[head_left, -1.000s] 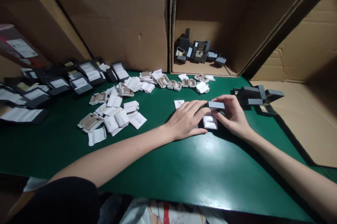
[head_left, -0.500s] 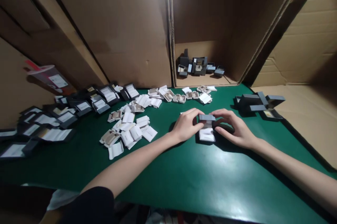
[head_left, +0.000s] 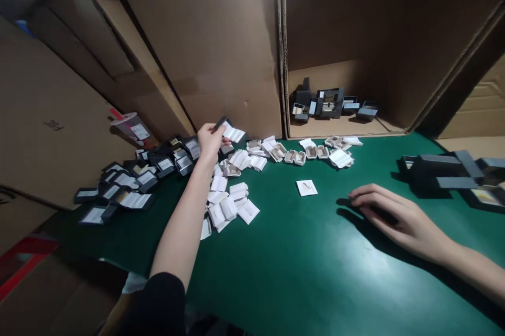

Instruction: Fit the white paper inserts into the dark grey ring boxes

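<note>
My left hand (head_left: pixel 211 140) is closed on a small dark hinged box with a white lining (head_left: pixel 234 133), at the far side of the table beside a heap of similar dark boxes (head_left: pixel 158 165). The box's lid stands open. Below and right of that hand lie many folded white card inserts (head_left: pixel 228 212). A single square white pad (head_left: pixel 306 187) with a small mark or object on it lies by itself at mid-table. To its right, my right hand (head_left: pixel 394 215) hovers or rests low over the green surface, fingers loosely curved and holding nothing.
More dark boxes (head_left: pixel 457 170) stand at the right, some with lids up. Several others (head_left: pixel 329 104) sit inside an open cardboard carton (head_left: pixel 379 70) at the back. A lidded cup with a red straw (head_left: pixel 134 126) is at the left rear. Cardboard walls bound the green table (head_left: pixel 300 273).
My left hand has carried the dark box from mid-table to the left rear. My right hand has let go of it and stays at the right. The white pad now shows. The view has swung left.
</note>
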Motion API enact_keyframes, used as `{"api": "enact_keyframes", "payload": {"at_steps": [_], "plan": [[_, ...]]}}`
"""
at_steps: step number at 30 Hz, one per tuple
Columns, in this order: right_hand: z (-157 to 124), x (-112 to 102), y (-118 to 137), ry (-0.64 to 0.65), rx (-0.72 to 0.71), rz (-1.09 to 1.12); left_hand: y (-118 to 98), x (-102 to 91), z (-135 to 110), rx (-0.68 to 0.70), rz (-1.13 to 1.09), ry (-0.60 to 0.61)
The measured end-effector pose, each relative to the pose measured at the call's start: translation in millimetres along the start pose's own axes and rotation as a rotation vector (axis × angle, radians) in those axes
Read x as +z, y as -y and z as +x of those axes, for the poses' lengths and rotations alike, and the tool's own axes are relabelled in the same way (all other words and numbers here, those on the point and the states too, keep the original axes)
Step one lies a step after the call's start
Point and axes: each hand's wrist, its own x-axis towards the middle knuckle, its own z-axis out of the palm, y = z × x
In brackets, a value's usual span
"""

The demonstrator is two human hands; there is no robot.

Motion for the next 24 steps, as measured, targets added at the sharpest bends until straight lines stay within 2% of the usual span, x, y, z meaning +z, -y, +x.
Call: {"api": "enact_keyframes", "payload": {"at_steps": [5,8,14,24], "plan": [[1,0,-3,0.039,0.047,0.038,24,-12.7,22,-0.089,-0.026,-0.114],[2,-1,-2,0.022,0.059,0.045,33,-13.6,26,-0.121,-0.018,-0.131],[3,0,-2,0.04,0.021,0.035,35,-12.1,28,-0.137,0.006,-0.06],[1,0,-2,0.051,-0.008,0.038,39,-16.5,23,0.007,0.274,0.093]]}}
